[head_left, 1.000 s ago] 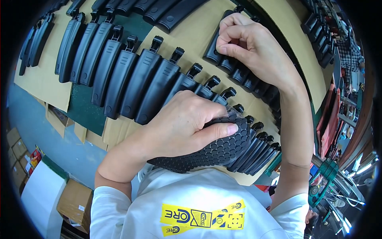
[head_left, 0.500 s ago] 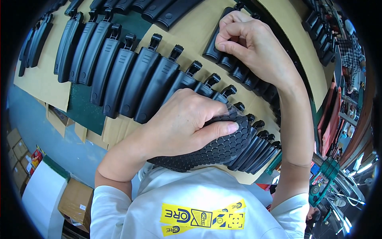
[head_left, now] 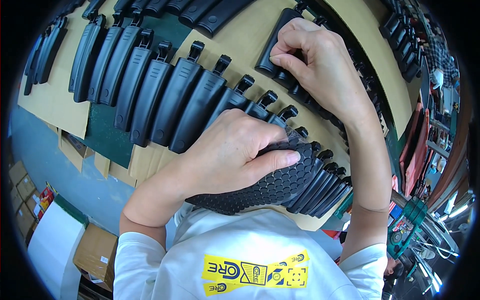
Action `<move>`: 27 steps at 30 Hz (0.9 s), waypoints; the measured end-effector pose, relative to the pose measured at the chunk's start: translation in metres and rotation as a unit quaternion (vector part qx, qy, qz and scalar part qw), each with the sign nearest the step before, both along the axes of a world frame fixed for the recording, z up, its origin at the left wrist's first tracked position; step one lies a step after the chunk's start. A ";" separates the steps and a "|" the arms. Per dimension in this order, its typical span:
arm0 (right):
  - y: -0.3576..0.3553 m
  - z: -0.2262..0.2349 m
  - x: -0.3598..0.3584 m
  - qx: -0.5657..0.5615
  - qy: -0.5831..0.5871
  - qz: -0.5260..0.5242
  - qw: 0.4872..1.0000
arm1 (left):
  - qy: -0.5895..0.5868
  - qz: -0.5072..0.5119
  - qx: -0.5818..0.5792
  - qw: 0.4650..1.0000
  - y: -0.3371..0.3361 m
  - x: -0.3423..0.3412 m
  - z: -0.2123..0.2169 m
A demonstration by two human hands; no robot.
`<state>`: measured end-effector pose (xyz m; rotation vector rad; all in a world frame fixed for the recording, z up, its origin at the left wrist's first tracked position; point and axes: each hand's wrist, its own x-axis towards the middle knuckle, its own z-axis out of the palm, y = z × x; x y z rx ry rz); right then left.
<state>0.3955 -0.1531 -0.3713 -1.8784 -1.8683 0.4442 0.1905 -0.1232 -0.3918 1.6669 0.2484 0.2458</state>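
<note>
My left hand pinches a sheet of black round stickers between thumb and fingers. The sheet is bent and sags toward my shirt. Over the far row, my right hand has thumb and forefinger pressed together at the lower end of a long black plastic part with a clip at its top. Anything small in that pinch is too hidden to make out. Several like parts lie on their backs in a curved row, such as this black part left of my hands; some show a round disc near the wide end.
Brown cardboard lies under the parts on a green table. More black parts stand at the far right edge. Cardboard boxes sit on the floor at lower left. A green machine is at right, with another person beyond.
My right hand has tilted and shifted slightly, its fingertips staying at the end of the same black part. The left hand and the sticker sheet have barely moved.
</note>
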 end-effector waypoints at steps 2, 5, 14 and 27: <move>-0.002 0.001 -0.003 0.006 -0.012 -0.011 1.000 | 0.004 -0.001 0.000 1.000 0.000 -0.001 -0.002; -0.007 -0.001 -0.003 0.026 -0.021 -0.020 0.999 | 0.005 -0.003 0.001 1.000 0.000 -0.001 -0.002; -0.034 -0.018 -0.007 0.118 -0.085 0.002 0.989 | 0.014 -0.008 0.002 1.000 0.000 0.000 0.001; -0.038 -0.002 -0.008 0.075 -0.179 0.047 0.980 | 0.006 -0.001 -0.006 1.000 0.000 0.000 -0.002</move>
